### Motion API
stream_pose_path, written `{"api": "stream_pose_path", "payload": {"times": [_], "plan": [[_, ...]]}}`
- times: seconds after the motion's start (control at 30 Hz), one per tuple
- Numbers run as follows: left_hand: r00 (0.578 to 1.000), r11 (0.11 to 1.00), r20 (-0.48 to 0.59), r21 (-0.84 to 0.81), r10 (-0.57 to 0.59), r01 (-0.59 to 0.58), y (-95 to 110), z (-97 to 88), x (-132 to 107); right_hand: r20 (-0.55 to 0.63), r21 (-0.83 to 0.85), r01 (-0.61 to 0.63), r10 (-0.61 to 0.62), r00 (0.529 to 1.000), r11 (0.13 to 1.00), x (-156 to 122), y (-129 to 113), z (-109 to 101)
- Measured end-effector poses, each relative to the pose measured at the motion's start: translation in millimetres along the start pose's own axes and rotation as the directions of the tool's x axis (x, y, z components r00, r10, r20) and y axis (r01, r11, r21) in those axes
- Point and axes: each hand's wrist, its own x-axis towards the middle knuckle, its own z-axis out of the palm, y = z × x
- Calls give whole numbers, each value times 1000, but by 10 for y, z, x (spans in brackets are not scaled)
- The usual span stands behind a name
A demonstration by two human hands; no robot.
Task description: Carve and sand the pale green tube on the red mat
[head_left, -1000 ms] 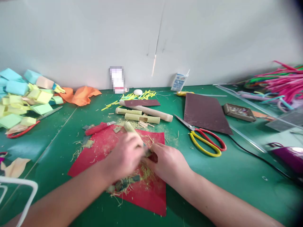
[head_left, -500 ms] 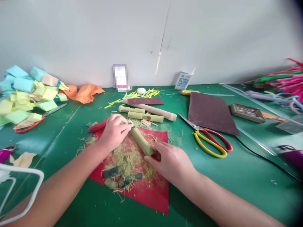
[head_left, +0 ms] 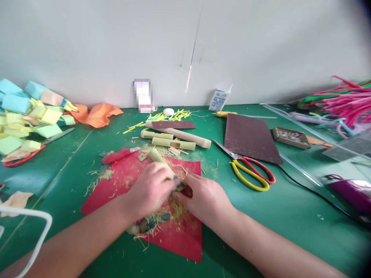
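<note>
A pale bamboo piece (head_left: 157, 155) lies at a slant over a red sheet (head_left: 185, 239) strewn with fibres and dust. My right hand (head_left: 204, 195) is closed around its near end, which the fingers mostly hide. Slightly blurred, my left hand (head_left: 153, 187) is closed over the bamboo's middle, pinching a small dark piece that looks like sandpaper (head_left: 180, 184) against it. Several more dark scraps (head_left: 150, 224) rest on the red sheet below my left hand. Beside the sheet's far left edge is a red-handled knife (head_left: 118, 155).
Other bamboo pieces (head_left: 174, 143) and a pale rod (head_left: 188, 136) lie farther back. At right are scissors (head_left: 252, 173), a brown sandpaper sheet (head_left: 251, 139) and a small metal box (head_left: 291, 138). Folded paper pieces (head_left: 29, 116) pile up at left; a white frame (head_left: 43, 231) stands near.
My left hand has slid along the bamboo toward my right hand with the dark piece, uncovering the bamboo's far end. My right hand keeps its hold. The view has shifted slightly.
</note>
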Motion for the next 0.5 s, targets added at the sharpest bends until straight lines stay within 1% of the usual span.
{"api": "stream_pose_path", "payload": {"times": [0.03,0.1,0.13,0.17,0.23,0.27,0.3,0.33,0.4,0.43,0.5], "plan": [[999,999,-31,42,-15,16,-16,-3,-2,0,0,-4,4,1000,1000,0,1,1],[987,984,-127,131,-103,119,-49,-13,3,6,1,-14,14,1000,1000,2,4,4],[985,982,-133,140,-111,130,-54,-17,6,12,4,-17,17,1000,1000,4,5,6],[989,987,-110,120,-97,110,-48,-19,10,16,7,-19,19,1000,1000,5,6,8],[1000,1000,5,13,-5,5,-24,-20,15,21,13,-14,14,1000,1000,7,4,8],[999,1000,35,-15,8,-8,-19,-21,17,21,13,-12,12,1000,1000,8,2,6],[1000,1000,11,-13,17,-17,-23,-23,20,19,11,-13,13,1000,1000,8,-1,3],[1000,1000,-17,24,-9,9,-32,-26,23,17,8,-15,15,1000,1000,8,-5,-2],[985,987,-142,110,-100,116,-34,-31,23,17,-1,-22,22,1000,1000,7,-12,-11],[979,983,-164,120,-118,139,-13,-30,18,18,-4,-23,23,1000,1000,6,-14,-14],[997,997,-52,34,-62,64,68,-20,0,16,-3,-21,21,1000,1000,6,-13,-15]]}}
